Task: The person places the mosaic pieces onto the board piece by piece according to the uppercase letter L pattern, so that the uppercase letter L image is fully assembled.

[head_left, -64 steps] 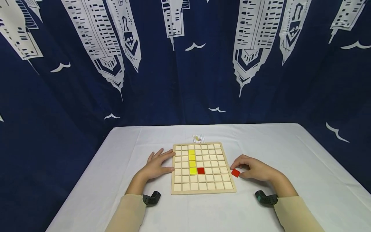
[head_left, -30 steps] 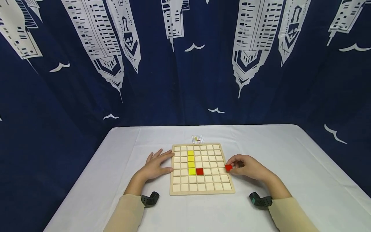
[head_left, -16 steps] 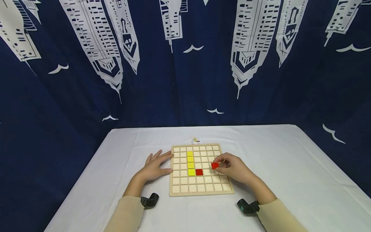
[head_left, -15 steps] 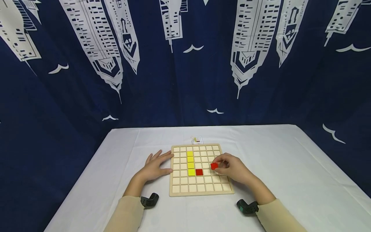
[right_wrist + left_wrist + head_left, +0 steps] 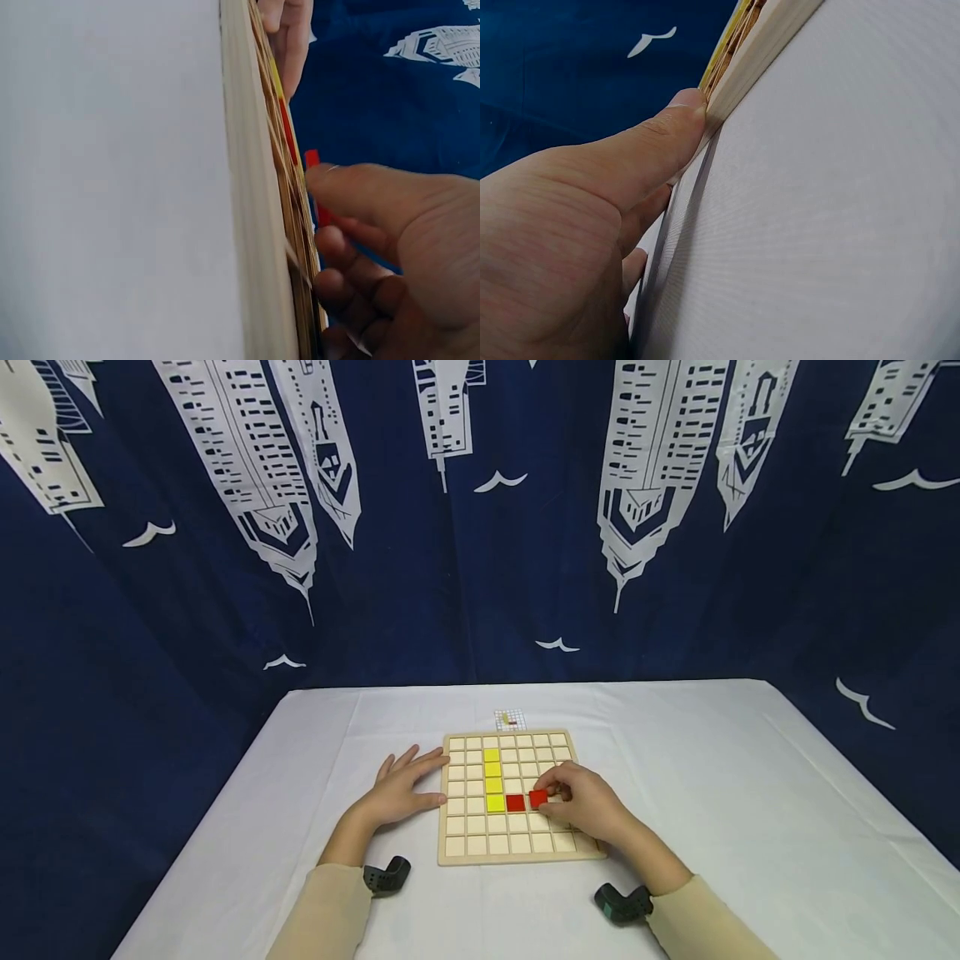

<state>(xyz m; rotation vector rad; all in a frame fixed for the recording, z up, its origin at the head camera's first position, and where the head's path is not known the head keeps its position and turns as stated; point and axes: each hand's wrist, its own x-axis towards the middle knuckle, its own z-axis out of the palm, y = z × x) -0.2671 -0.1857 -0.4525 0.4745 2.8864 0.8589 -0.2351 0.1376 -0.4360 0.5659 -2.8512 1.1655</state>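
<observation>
My right hand pinches a red square tile between thumb and fingers, close over the wooden grid board. In the right wrist view the held tile shows as a thin red edge beyond the thumb. Just left of it, another red tile lies in a cell of the board. Beside that one, a column of several yellow tiles runs toward the far side. My left hand lies with spread fingers at the board's left edge, its thumb touching the wooden rim.
A small printed card with a coloured grid pattern lies just behind the board. The white cloth-covered table stretches around it. Behind hangs a dark blue curtain with white buildings and birds.
My right hand has carried the red tile from the table right of the board leftward over the grid, up beside the other red tile. The left hand stays at the board's edge.
</observation>
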